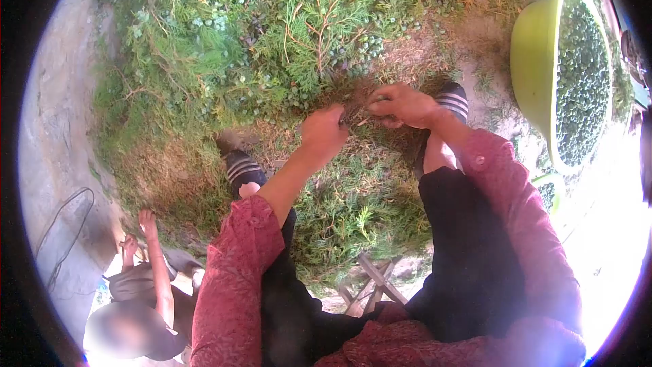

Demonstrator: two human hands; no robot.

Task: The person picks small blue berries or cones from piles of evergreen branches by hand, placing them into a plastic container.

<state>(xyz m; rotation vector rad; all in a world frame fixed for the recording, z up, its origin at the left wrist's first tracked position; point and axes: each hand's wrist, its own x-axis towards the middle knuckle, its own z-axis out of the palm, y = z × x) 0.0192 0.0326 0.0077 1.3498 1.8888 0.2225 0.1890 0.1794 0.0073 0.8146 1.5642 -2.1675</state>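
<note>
Head camera view shows, at the near edge, crossed wooden legs (377, 282) of what may be a stool, between the person's black trousers (468, 258). At the near left, a second person (159, 272) has both hands raised; I cannot tell if they hold anything. Loose green sprigs (356, 207) lie on the ground between the knees. The knees are wide apart, which seems to leave a free working place in the middle, and the striped shoes (243, 168) stand on both sides of it.

Both red sleeves (246, 248) are pushed up, perhaps to keep the cloth away from the plants. The forearms come together from two sides, so the hands meet low, just beyond the knees. The left hand (324, 128) is curled closed, back upward, and appears to grip a thin brown twig (354, 105). The right hand (405, 105) is close beside it, with fingers bent inward near the twig; whether they pinch it, I cannot tell.

To the right, a yellow-green tub (533, 61) holds many small green cones (582, 81), probably placed there for easy reach of the right arm. Farthest, leafy branches (305, 34) with similar cones are heaped before the hands.
</note>
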